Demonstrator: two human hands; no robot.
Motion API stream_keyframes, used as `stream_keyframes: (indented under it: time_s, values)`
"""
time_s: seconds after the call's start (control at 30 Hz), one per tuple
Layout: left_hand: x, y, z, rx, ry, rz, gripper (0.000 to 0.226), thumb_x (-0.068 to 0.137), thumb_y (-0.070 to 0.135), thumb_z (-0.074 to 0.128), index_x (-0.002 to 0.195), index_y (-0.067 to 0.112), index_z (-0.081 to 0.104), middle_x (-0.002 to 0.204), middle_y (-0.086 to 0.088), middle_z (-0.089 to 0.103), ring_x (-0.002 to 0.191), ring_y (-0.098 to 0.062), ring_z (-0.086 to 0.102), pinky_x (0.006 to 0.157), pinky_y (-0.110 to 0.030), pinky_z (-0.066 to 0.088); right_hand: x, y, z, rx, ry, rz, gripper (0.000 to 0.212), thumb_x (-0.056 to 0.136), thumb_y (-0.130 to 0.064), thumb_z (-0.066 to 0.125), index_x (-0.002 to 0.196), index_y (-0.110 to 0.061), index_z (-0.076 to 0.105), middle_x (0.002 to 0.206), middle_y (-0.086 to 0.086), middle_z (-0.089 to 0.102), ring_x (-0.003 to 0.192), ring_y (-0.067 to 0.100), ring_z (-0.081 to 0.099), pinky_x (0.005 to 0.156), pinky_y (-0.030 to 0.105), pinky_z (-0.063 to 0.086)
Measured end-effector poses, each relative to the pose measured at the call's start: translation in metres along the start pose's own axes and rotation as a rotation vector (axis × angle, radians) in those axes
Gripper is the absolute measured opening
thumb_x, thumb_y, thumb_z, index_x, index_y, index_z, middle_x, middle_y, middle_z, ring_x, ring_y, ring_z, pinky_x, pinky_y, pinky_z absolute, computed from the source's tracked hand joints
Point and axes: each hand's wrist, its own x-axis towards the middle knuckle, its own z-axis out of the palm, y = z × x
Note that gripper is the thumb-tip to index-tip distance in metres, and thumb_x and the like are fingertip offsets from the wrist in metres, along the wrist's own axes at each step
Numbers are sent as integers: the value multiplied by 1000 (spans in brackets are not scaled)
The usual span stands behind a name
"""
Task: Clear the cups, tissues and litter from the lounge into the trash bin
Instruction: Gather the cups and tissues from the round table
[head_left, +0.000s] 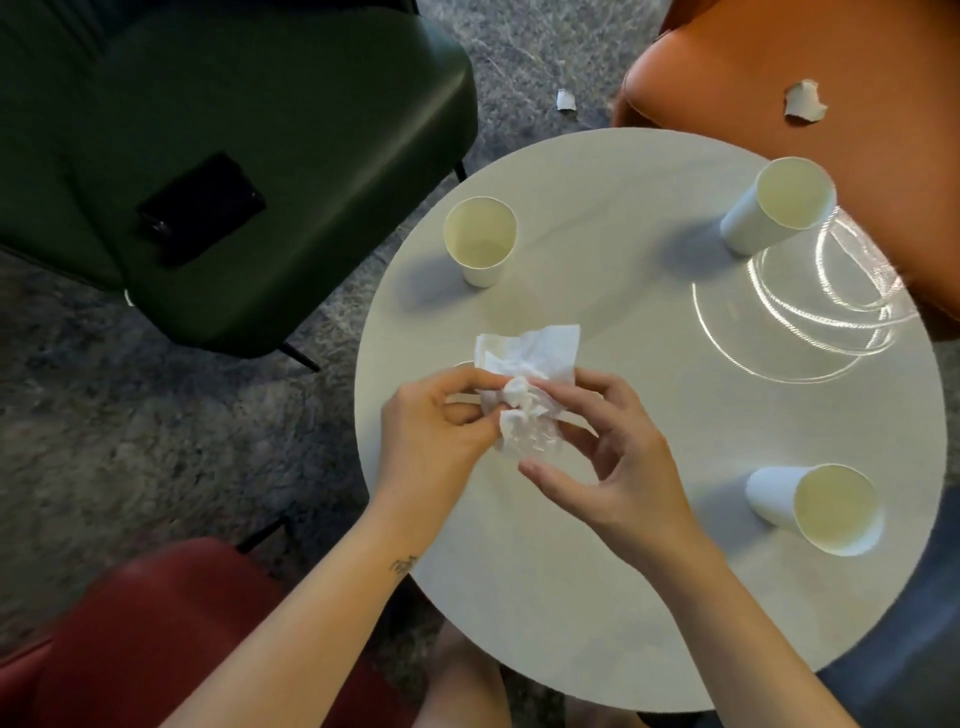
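Both hands are closed on one white tissue (524, 374), just above the left part of the table (571, 571). The left hand (436, 421) pinches the crumpled lower part between thumb and forefinger. The right hand (618, 457) holds the same part from the right with its curled fingers, and its thumb reaches under the tissue. The upper part of the tissue is more flat and spreads toward the far side. A small pale edge shows behind the left hand (I cannot tell what it is).

Three paper cups stand on the round white table with their mouths up. The far-left cup (480, 244) is beyond the tissue, the far-right cup (779, 205) is near the far right edge, and the near cup (821, 506) is on the right, well apart from the right hand. Bright light rings (789, 312) lie on the table between the two right cups.

Outside the table, a floor scrap (566, 100) of white paper lies on the grey carpet (156, 415), far from the hands. A chair scrap (804, 101) lies on the orange chair (883, 78) at far right. On the green chair (311, 156) at far left lies a flat black object (202, 208). A red chair (156, 623) is at near left, under the left forearm.
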Motion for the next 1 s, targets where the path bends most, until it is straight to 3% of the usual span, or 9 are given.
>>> stream_keyframes:
  time_s: [0.1, 0.2, 0.3, 0.37, 0.47, 0.6, 0.73, 0.87, 1.0]
  values:
    - [-3, -3, -4, 104, 23, 3, 25, 71, 4, 77, 78, 26, 70, 77, 6, 73, 70, -7, 69, 62, -19, 54, 4, 3, 9, -91, 142, -50, 41, 67, -7, 78, 100, -29, 66, 103, -9, 59, 89, 3, 63, 77, 15, 51]
    - [-5, -9, -11, 560, 111, 154, 15, 75, 24, 75, 87, 31, 69, 73, 13, 65, 72, 2, 59, 63, -17, 45, 13, 7, 25, -195, 236, -107, 35, 69, 4, 75, 89, -24, 71, 89, -14, 67, 80, -2, 62, 72, 12, 48]
    - [1, -19, -21, 840, 145, 322, 22, 75, 15, 73, 97, 20, 71, 84, 9, 63, 88, -18, 53, 74, -29, 34, 22, 14, 40, -458, 256, -175, 22, 67, -1, 75, 80, -17, 68, 76, -15, 65, 78, -9, 53, 69, 17, 37]
    - [6, -27, -26, 955, 113, 313, 25, 76, 11, 71, 99, 19, 70, 103, -2, 62, 100, -22, 42, 81, -32, 29, 27, 22, 47, -654, 250, -201, 22, 61, -3, 79, 74, -14, 65, 66, -9, 64, 75, 2, 51, 68, 22, 25]
    - [10, -38, -31, 995, 111, 296, 38, 72, 6, 69, 106, 22, 65, 119, -8, 52, 109, -19, 29, 89, -36, 27, 34, 31, 51, -899, 228, -163, 24, 56, -8, 84, 65, -19, 66, 68, -8, 62, 85, 18, 42, 67, 25, 9]
    - [14, -48, -34, 978, 28, 303, 55, 70, 22, 73, 121, 18, 53, 128, -5, 50, 118, -23, 39, 93, -37, 26, 43, 32, 55, -1044, 154, -28, 20, 55, -13, 83, 66, -22, 68, 86, 2, 56, 86, 21, 33, 67, 25, 3]
    - [20, -57, -34, 928, -57, 238, 62, 69, 38, 75, 124, 21, 53, 130, 3, 51, 120, -19, 46, 95, -29, 24, 45, 31, 47, -1117, -88, 32, 27, 74, -30, 67, 100, -25, 67, 128, -1, 51, 113, 23, 34, 77, 31, 14]
    - [23, -64, -39, 836, -112, 256, 63, 68, 31, 80, 123, 19, 53, 126, 5, 53, 116, -18, 50, 98, -30, 32, 27, 15, 26, -952, 58, -179, 37, 70, -26, 59, 106, -24, 65, 114, -8, 61, 107, 18, 43, 80, 27, 17]
    - [24, -66, -37, 709, -81, 270, 75, 64, 23, 83, 128, 22, 44, 119, 15, 50, 110, -13, 53, 94, -37, 44, 14, 23, 26, -1230, -157, -287, 62, 51, 2, 60, 108, -20, 65, 112, -9, 67, 120, 32, 49, 91, 39, 22]
